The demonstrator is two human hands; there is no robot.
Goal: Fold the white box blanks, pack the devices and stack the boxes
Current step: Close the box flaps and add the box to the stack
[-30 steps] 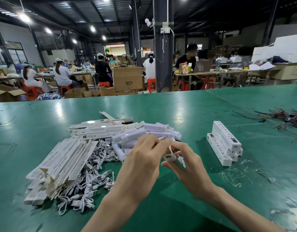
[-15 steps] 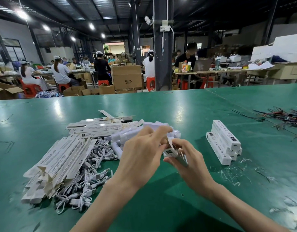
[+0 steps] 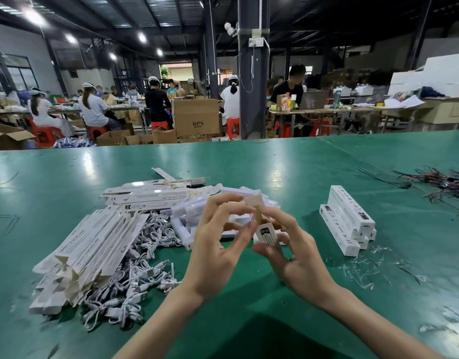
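Hands at work above a green tabletop (image 3: pixel 275 161). My right hand (image 3: pixel 298 255) clasps a narrow white cardboard box (image 3: pixel 267 233) from below and holds it tilted, with its brown-lined end flap (image 3: pixel 254 200) standing open on top. My left hand (image 3: pixel 223 242) pinches the same box at that open end, thumb against its side, fingers curled toward the flap. Left of the grip, a heap of flat white printed box blanks (image 3: pixel 93 244) overlaps a tangle of white coiled cables (image 3: pixel 145 275). Just behind the grip, white bar-shaped devices (image 3: pixel 197 211) lie piled. Right of the grip, apart from it, sits a stack of closed white boxes (image 3: pixel 347 218). Farther right lies a bundle of dark loose wires (image 3: pixel 443 182).
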